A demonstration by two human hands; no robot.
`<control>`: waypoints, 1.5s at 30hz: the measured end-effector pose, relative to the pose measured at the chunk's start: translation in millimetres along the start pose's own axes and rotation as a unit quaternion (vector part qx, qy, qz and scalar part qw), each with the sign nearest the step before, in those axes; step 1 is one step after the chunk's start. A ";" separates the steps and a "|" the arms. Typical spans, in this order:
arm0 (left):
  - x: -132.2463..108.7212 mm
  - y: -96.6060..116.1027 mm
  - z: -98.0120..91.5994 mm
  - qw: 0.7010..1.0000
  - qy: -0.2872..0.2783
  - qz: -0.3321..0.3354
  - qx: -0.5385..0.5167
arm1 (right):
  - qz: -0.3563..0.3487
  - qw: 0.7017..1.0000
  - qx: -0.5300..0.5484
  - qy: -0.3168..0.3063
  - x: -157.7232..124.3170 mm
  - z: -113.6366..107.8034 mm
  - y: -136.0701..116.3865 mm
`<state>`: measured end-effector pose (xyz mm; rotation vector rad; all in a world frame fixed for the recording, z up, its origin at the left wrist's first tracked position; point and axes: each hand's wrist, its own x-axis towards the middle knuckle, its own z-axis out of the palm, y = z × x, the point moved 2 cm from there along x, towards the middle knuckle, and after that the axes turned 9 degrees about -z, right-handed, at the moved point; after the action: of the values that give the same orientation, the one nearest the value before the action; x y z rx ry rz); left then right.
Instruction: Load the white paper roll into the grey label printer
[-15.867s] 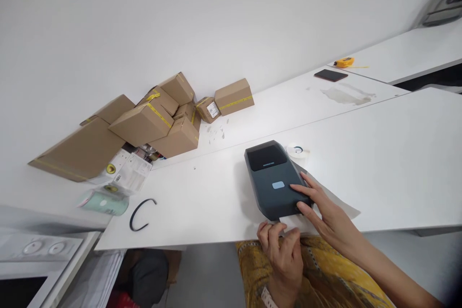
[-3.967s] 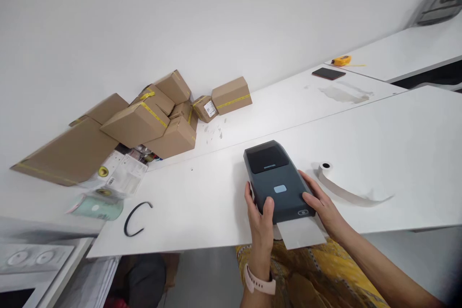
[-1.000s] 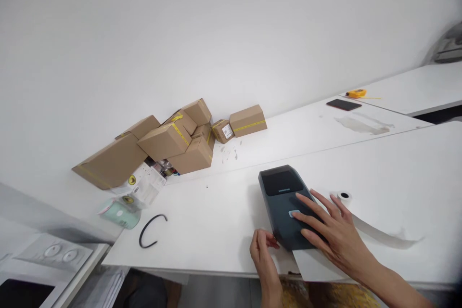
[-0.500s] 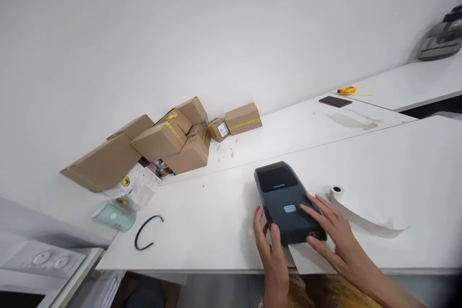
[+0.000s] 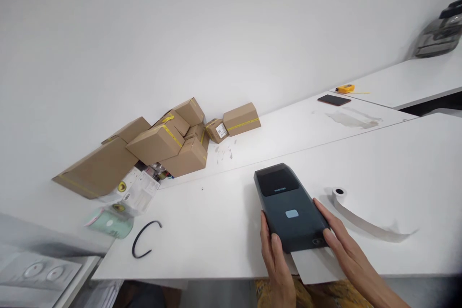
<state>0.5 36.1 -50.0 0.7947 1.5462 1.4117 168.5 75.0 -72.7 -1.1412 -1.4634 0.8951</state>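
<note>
A dark grey portable printer (image 5: 301,224), with a black window at its far end and a pale blue button in the middle, is held between my two hands above the table's near part. My left hand (image 5: 277,262) closes on its left side, thumb near the lower left corner. On the right side, my right hand (image 5: 348,245) grips the edge with fingers along it and thumb at the lower right corner. From under the printer's near end comes a strip of white paper (image 5: 314,267). A partly unrolled white paper roll (image 5: 339,193) lies to the right.
Cardboard boxes (image 5: 187,156) are piled at the back left by the wall. A black headband-like curve (image 5: 135,239) and a mint-green container (image 5: 111,224) lie at the left. Toward the back right are a dark phone-like slab (image 5: 334,100), a yellow tape measure (image 5: 345,88) and a clear jug (image 5: 438,38).
My right hand has moved off the printer's top, near the button, to grip its right side. More white paper shows below the near end. The view has shifted slightly.
</note>
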 end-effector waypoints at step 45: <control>107.4 38.7 16.8 0.973 0.031 0.050 0.223 | -0.246 0.902 -0.206 -0.288 159.4 2.5 -46.1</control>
<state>-32.7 144.9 -30.8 1.1146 1.9300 1.1787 154.0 215.9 13.8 -0.7440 -2.3860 0.5918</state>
